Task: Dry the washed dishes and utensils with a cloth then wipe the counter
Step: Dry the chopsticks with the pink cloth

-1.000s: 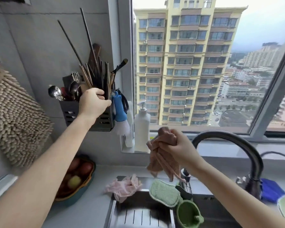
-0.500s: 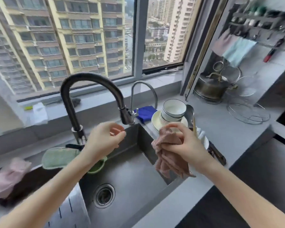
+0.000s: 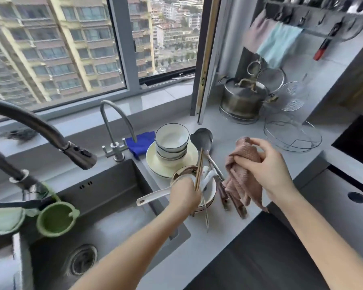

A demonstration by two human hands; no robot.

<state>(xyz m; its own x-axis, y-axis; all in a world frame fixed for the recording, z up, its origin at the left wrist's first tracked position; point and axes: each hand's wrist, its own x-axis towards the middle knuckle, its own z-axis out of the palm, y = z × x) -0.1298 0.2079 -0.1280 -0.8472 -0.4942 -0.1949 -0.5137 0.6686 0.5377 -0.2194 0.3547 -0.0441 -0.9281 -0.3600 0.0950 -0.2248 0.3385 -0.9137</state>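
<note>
pinched the pink cloth (image 3: 240,181) tight in the right hand (image 3: 267,167), with thumb and fingers curled round the bunched top and the rest hanging just over the counter (image 3: 249,130). curled the left hand (image 3: 183,194) round the low end of the chopsticks (image 3: 200,168), though could not see the fingers behind the back of the hand. found those sticks standing in the near bowl (image 3: 211,192), beside a white spoon (image 3: 153,196) and a dark ladle (image 3: 201,138). saw 1 stack of bowls (image 3: 171,141) on a pale plate (image 3: 153,163) just behind, next to the sink (image 3: 113,206).

1 second ago, had that left hand up at a rack on the wall. 0.5 seconds ago, had it bare over the sink. now brought it down to the wet pile. looked like 1 thing put away and the next one picked. probably next: lift the sticks out and rub them with the cloth. left the counter wipe for later, with much still to dry.
</note>
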